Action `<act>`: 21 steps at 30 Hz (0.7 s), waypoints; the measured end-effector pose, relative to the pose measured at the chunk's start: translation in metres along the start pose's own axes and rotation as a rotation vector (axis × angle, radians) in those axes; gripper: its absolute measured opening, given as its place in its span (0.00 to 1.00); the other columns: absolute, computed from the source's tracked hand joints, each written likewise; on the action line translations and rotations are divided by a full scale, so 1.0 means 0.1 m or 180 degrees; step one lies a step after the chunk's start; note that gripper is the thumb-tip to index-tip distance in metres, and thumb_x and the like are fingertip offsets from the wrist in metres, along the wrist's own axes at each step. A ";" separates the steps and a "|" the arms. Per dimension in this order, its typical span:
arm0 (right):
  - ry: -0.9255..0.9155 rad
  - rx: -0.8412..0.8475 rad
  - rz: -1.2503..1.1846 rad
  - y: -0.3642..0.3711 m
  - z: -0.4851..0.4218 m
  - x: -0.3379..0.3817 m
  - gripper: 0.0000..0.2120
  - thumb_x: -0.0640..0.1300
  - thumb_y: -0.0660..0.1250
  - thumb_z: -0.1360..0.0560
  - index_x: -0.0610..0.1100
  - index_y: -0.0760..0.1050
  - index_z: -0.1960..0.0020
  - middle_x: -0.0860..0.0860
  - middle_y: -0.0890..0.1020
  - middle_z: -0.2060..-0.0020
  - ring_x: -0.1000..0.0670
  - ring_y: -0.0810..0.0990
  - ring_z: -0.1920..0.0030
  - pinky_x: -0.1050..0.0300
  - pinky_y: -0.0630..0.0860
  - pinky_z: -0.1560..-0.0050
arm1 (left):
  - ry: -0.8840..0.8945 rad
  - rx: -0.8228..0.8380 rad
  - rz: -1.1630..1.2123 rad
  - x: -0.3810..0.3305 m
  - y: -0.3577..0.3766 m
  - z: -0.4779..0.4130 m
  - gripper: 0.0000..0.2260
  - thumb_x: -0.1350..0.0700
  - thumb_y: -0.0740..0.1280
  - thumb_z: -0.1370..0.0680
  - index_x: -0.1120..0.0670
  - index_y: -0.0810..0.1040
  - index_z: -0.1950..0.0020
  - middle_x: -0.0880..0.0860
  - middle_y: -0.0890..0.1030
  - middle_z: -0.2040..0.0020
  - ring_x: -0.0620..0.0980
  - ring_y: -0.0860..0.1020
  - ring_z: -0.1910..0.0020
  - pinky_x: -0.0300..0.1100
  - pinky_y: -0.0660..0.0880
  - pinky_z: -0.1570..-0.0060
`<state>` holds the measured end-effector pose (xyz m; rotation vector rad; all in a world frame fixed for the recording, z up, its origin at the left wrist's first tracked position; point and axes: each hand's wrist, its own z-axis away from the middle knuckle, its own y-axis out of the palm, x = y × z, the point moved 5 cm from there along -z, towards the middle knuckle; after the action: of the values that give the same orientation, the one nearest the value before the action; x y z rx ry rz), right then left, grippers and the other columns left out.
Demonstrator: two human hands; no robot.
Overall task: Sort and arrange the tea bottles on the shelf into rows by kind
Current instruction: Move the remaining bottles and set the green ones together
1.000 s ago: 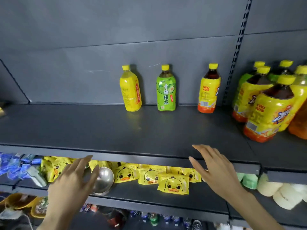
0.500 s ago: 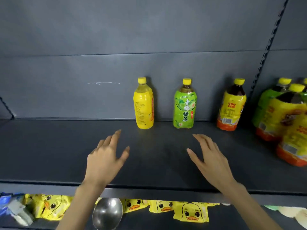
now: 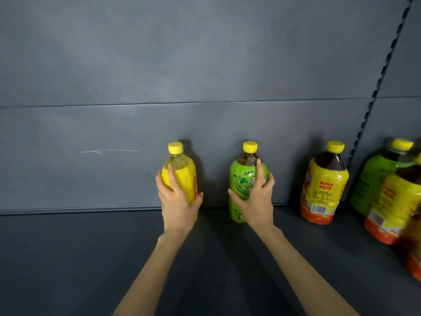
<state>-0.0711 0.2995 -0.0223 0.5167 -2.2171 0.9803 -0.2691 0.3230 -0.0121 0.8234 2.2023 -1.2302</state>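
Up on the dark grey shelf (image 3: 68,258), with a grey back panel (image 3: 205,65) behind it, a thin white scratch (image 3: 109,151) at the left and a slotted upright (image 3: 382,71) climbing on the right, both hands are on bottles. The left hand (image 3: 177,204) is wrapped round the yellow bottle (image 3: 185,172): yellow cap, pale yellow drink, yellow label, close to the back panel. Its base is hidden behind the hand.

Just beside it, the right hand (image 3: 259,201) grips the green bottle (image 3: 239,179), index finger stretched up towards the neck and thumb across a label with green fruit. Dark tea shows under its yellow cap.

Further right, untouched, a dark tea bottle (image 3: 323,185) with a yellow-and-orange label stands upright, barcode facing out. A cluster of bottles (image 3: 391,201) sits blurred at the right edge.
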 end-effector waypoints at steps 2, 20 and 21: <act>0.0023 -0.0156 0.0011 0.05 -0.02 -0.02 0.51 0.53 0.76 0.34 0.62 0.41 0.27 0.40 0.58 0.30 0.38 0.67 0.34 0.38 0.74 0.41 | -0.0118 -0.0091 0.0016 0.07 0.03 -0.03 0.46 0.52 0.74 0.29 0.50 0.45 0.22 0.62 0.55 0.28 0.68 0.65 0.34 0.61 0.71 0.46; -0.0348 0.0113 -0.0507 -0.59 1.08 0.21 0.54 0.53 0.77 0.35 0.73 0.36 0.31 0.51 0.60 0.32 0.58 0.66 0.38 0.59 0.69 0.44 | 0.0212 0.0624 0.1135 0.05 -0.60 0.95 0.46 0.41 0.71 0.35 0.20 0.36 0.38 0.47 0.61 0.26 0.45 0.66 0.35 0.50 0.71 0.42; -0.0349 0.0146 -0.0503 -0.63 1.17 0.24 0.54 0.55 0.76 0.35 0.73 0.35 0.31 0.51 0.60 0.31 0.58 0.65 0.37 0.59 0.69 0.44 | 0.0216 0.0689 0.1193 0.05 -0.64 1.03 0.47 0.41 0.72 0.36 0.20 0.36 0.38 0.45 0.61 0.26 0.45 0.67 0.34 0.49 0.71 0.41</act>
<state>-0.0987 0.1673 -0.0336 0.7708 -2.2146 0.9415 -0.3057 0.2085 -0.0275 1.3129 1.8689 -1.2743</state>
